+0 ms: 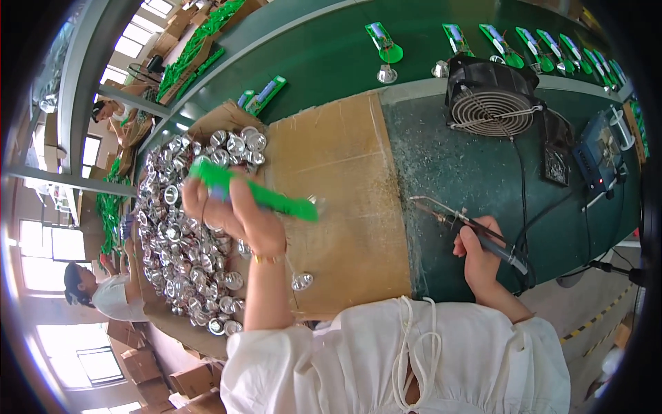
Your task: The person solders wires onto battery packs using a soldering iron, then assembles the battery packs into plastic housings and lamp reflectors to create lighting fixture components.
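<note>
My left hand is closed around a green plastic casing with a bluish cylinder in it; motion blurs both. It is held above the left edge of a brown cardboard sheet, beside a heap of shiny silver reflector cups. Just below that hand, a single reflector cup appears to hang from a thin wire. My right hand grips a soldering iron with a thin metal tube alongside it. The iron's tip points left, over the edge between the sheet and the green bench mat, apart from the casing.
A black fan with a wire guard stands at the back right, near a blue soldering station and its cables. Beyond runs a green conveyor belt carrying several green casings with reflectors. Other people sit at far left.
</note>
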Tool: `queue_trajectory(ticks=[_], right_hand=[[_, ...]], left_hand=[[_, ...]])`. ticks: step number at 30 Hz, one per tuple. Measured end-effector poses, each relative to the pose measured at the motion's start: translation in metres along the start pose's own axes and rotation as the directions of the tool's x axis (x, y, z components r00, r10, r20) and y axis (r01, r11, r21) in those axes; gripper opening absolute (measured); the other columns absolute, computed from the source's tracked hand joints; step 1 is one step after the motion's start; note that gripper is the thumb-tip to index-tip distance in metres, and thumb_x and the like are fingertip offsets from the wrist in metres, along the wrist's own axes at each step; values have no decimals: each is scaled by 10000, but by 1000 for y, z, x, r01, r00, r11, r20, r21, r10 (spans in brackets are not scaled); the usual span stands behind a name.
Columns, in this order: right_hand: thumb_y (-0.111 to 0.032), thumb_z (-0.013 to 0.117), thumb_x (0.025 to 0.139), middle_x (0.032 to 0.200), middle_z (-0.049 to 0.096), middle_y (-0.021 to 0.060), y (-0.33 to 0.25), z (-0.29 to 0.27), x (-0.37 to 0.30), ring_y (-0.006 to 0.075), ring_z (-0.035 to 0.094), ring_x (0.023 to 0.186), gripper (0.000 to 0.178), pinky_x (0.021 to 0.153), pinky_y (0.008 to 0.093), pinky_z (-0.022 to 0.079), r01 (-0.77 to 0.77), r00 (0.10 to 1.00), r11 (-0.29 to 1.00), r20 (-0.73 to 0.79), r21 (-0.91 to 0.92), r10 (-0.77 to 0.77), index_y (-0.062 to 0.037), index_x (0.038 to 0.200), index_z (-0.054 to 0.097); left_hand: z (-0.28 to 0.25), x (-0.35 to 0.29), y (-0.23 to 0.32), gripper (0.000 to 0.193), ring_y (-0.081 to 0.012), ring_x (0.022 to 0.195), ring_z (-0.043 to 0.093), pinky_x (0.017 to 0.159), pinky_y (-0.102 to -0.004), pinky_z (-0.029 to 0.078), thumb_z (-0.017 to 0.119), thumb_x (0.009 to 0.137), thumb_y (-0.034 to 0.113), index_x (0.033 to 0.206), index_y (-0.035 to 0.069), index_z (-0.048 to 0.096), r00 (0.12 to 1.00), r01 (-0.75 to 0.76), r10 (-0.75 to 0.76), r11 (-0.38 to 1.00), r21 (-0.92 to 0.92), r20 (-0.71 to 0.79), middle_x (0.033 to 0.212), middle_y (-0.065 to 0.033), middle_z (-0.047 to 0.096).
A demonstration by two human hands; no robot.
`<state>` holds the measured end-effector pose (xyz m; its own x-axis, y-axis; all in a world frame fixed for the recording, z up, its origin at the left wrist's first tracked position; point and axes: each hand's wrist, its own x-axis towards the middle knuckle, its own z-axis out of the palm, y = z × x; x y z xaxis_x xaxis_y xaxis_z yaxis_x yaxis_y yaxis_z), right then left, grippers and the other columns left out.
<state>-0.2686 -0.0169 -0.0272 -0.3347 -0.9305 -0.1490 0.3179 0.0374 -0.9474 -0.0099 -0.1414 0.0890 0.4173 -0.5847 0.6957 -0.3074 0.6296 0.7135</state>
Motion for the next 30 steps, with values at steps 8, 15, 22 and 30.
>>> queue_trajectory(ticks=[8,15,22,30], right_hand=[[-99,602,816,650,570,67,-4,5,1,86,528,510,150,461,196,420,-21,999,999,27,-25,22,-9,854,487],[-89,558,825,626,546,65,-3,11,10,97,499,478,120,437,209,397,-14,1000,997,-17,-70,13,-28,855,459],[-74,568,814,626,546,80,-2,12,9,108,512,501,151,459,225,419,-42,999,991,1,-123,43,-19,862,436],[-53,620,774,682,548,115,9,5,-4,124,530,541,193,490,244,449,-36,996,999,-77,-28,33,5,876,467]], left_hand=[[8,-1,27,442,-160,672,503,557,-261,438,495,843,160,1217,72,276,992,-42,49,997,-59,116,893,-122,484],[30,9,-48,387,-73,725,468,624,-203,380,582,829,97,1173,38,416,778,435,-436,893,113,453,896,-31,513],[106,52,-146,429,-199,705,563,628,-316,465,685,679,239,1048,68,550,584,121,-500,833,541,639,797,-105,562],[202,86,-240,493,-322,910,573,797,-381,461,654,697,379,1068,69,558,663,-66,-470,738,671,583,962,-192,590]])
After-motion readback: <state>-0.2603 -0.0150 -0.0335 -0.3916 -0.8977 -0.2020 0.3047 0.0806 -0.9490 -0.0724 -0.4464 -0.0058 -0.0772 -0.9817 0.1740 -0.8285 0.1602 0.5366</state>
